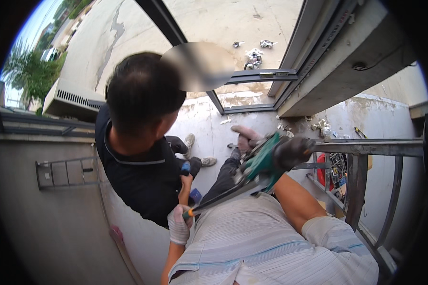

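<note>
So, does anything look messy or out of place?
Yes. Crumpled white scraps lie strewn near the window frame, and another crumpled clump lies on the pavement beyond it. They look like litter.

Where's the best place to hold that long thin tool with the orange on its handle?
Probably by its handle with the orange on it, coming from the person's left. That end points down and left in the picture, and the gloved left hand is wrapped around it. The long, narrow shaft slants away toward the green power tool, so it likely gives less to grip.
</note>
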{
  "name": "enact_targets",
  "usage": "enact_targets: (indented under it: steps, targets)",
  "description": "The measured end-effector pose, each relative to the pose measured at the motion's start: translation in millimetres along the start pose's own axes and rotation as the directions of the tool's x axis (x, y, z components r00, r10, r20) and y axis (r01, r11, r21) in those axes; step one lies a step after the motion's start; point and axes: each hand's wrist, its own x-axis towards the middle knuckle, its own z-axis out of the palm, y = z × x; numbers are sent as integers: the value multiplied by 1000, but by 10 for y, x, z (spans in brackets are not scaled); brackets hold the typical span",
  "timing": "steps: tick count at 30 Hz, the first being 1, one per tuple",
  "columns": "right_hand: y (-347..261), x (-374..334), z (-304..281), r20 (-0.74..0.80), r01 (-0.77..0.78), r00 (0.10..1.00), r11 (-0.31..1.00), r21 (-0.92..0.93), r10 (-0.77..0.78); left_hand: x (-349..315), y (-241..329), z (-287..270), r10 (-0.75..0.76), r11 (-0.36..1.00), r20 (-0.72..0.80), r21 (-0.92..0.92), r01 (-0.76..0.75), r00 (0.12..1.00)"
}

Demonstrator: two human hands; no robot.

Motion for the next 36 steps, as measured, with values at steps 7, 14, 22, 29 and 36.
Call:
enact_targets:
  steps: [7, 14, 22, 29, 36]
  targets:
    - [125, -77, -205, -288, -36, 957, 998, -46, 21, 283, -26, 221, -74, 997, 39, 20, 73, 997]
    - [328, -163, -356, -566, 87, 821, 996, -10, -77, 600, 27, 313, -130, 986, 58, 114, 123, 990]
    - [811, -805, -948, -579, -275, 805, 782, -559, -130, 946, -218, 284, -150, 978, 64, 154, 139, 987]
    - [829, -862, -569, -665, -382, 684, 630, -677, -300, 1190, -432, 184, -223, 962, 62, 174, 210, 973]
    - [1360, -1087, -450, -713, -347, 668, 758, -552, -214, 1479, -748, -46, -233, 962, 120, 172, 211, 965]
